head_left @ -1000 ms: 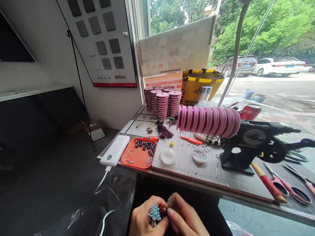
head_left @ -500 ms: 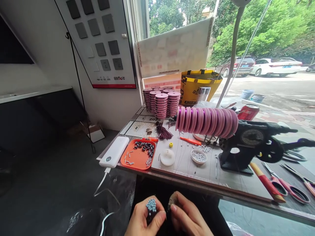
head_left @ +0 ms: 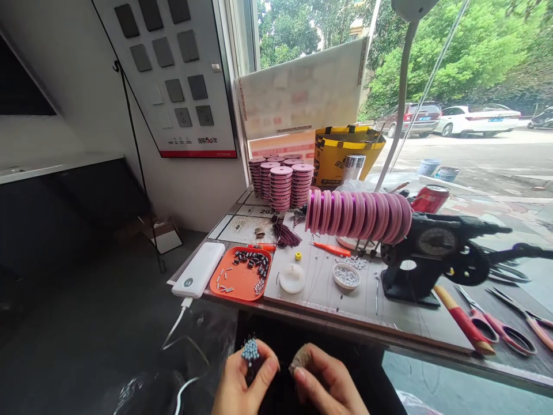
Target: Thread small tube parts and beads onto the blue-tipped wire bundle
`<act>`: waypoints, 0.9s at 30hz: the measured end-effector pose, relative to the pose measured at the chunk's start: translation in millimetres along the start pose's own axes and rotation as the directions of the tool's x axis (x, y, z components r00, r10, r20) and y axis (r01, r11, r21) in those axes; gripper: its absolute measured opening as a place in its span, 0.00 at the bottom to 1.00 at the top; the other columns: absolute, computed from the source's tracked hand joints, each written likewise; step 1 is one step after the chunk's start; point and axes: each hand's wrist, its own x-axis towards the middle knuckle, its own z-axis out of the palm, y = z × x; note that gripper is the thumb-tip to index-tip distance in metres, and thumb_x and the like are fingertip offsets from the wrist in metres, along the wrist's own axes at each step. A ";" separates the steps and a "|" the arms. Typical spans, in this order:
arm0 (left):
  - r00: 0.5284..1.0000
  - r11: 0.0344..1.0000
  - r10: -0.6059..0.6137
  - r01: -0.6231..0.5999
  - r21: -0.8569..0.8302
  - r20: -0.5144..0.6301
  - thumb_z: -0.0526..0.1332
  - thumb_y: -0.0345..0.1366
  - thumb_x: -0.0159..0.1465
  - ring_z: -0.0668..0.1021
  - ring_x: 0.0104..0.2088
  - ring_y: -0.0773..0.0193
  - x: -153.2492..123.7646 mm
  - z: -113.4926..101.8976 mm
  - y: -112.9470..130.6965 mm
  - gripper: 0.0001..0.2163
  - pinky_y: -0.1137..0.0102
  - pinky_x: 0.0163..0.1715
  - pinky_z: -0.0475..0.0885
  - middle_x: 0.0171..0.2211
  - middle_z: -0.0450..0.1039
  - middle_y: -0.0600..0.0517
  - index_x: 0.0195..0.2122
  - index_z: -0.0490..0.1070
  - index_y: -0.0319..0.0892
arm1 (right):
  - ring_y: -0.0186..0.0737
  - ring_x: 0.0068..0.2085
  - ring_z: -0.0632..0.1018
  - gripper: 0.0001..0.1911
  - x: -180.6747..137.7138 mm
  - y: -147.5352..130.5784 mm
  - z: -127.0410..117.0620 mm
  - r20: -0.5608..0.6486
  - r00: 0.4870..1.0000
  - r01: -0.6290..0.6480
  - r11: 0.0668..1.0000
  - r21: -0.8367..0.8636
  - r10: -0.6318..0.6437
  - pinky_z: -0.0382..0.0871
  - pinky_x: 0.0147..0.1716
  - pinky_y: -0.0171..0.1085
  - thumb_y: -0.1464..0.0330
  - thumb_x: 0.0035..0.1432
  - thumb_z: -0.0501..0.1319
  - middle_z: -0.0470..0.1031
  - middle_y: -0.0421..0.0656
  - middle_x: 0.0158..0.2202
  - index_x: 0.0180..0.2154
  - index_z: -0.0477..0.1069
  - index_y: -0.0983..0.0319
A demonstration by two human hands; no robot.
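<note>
A bundle of blue-tipped dark pieces point(head_left: 250, 350) is pinched upright, tips gathered, in the closed fingers of the left hand point(head_left: 239, 389). A brown fuzzy lump point(head_left: 299, 359) is gripped by the right hand point(head_left: 326, 389). Beyond, on the counter point(head_left: 345, 323), an orange plastic tray point(head_left: 237, 283) is set within reach.

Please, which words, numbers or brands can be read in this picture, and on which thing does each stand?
"50", among small characters too blurred to read: wall board of switches.
"202", the rest hidden: printed sheet on the desk.
Yellow bag, red can, white car's plate: print too blurred to read.
</note>
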 end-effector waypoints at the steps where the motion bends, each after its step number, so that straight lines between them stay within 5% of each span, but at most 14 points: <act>1: 0.996 0.992 -0.078 0.082 -0.101 0.034 0.66 0.50 0.49 0.66 0.23 0.68 0.7 1.0 -1.9 0.17 0.75 0.25 0.61 0.20 0.66 0.56 0.30 0.72 0.41 | 0.32 0.25 0.63 0.23 -0.2 -1.0 -1.0 -0.037 0.998 0.040 0.999 -0.035 -0.041 0.58 0.26 0.31 0.48 0.52 0.58 0.61 0.37 0.21 0.24 0.64 0.61; 4: 0.931 0.895 -0.238 0.320 -0.310 0.275 0.65 0.53 0.49 0.58 0.17 0.74 1.7 3.9 -7.1 0.23 0.78 0.18 0.53 0.18 0.63 0.59 0.39 0.69 0.42 | 0.33 0.25 0.67 0.18 -0.1 -2.7 -7.1 0.005 0.976 0.216 0.953 -0.212 -0.220 0.61 0.26 0.30 0.55 0.57 0.56 0.67 0.39 0.22 0.25 0.67 0.61; 7: 0.894 0.874 -0.265 0.381 -0.302 0.361 0.63 0.55 0.51 0.51 0.14 0.78 1.3 6.5 -12.1 0.21 0.79 0.14 0.44 0.17 0.62 0.61 0.36 0.66 0.43 | 0.31 0.24 0.70 0.12 1.3 -2.4 -12.3 0.078 0.925 0.371 0.839 -0.399 -0.372 0.63 0.25 0.28 0.63 0.60 0.54 0.70 0.40 0.23 0.27 0.67 0.61; 11: 0.931 0.905 -0.218 0.306 -0.296 0.294 0.63 0.55 0.50 0.52 0.12 0.80 -0.1 11.1 -17.7 0.20 0.81 0.12 0.44 0.15 0.57 0.63 0.24 0.63 0.42 | 0.30 0.23 0.72 0.09 2.9 -3.5 -9.7 0.109 0.858 0.481 0.713 -0.510 -0.502 0.64 0.23 0.25 0.67 0.60 0.55 0.72 0.39 0.22 0.27 0.66 0.60; 16: 0.949 0.829 -0.292 0.314 -0.462 0.121 0.72 0.48 0.40 0.63 0.19 0.76 -3.1 17.9 -16.0 0.20 0.82 0.21 0.60 0.17 0.61 0.61 0.30 0.75 0.42 | 0.30 0.22 0.72 0.12 2.5 0.3 -3.8 0.190 0.836 0.526 0.654 -0.543 -0.515 0.64 0.22 0.26 0.66 0.61 0.54 0.71 0.39 0.21 0.25 0.65 0.60; 23: 0.923 0.756 -0.362 0.373 -0.538 0.131 0.75 0.41 0.37 0.61 0.16 0.78 -0.3 16.5 -16.9 0.17 0.83 0.17 0.57 0.16 0.67 0.58 0.25 0.74 0.38 | 0.30 0.23 0.71 0.12 3.2 13.6 -6.1 0.229 0.844 0.517 0.625 -0.584 -0.485 0.63 0.23 0.26 0.64 0.62 0.53 0.71 0.38 0.22 0.26 0.64 0.60; 27: 0.906 0.753 -0.368 0.421 -0.505 0.208 0.74 0.42 0.40 0.60 0.16 0.77 0.8 13.7 -16.6 0.16 0.83 0.16 0.55 0.13 0.61 0.60 0.24 0.74 0.38 | 0.30 0.24 0.71 0.12 4.2 12.1 -5.4 0.239 0.849 0.514 0.636 -0.575 -0.471 0.63 0.24 0.27 0.65 0.62 0.53 0.72 0.39 0.23 0.26 0.64 0.60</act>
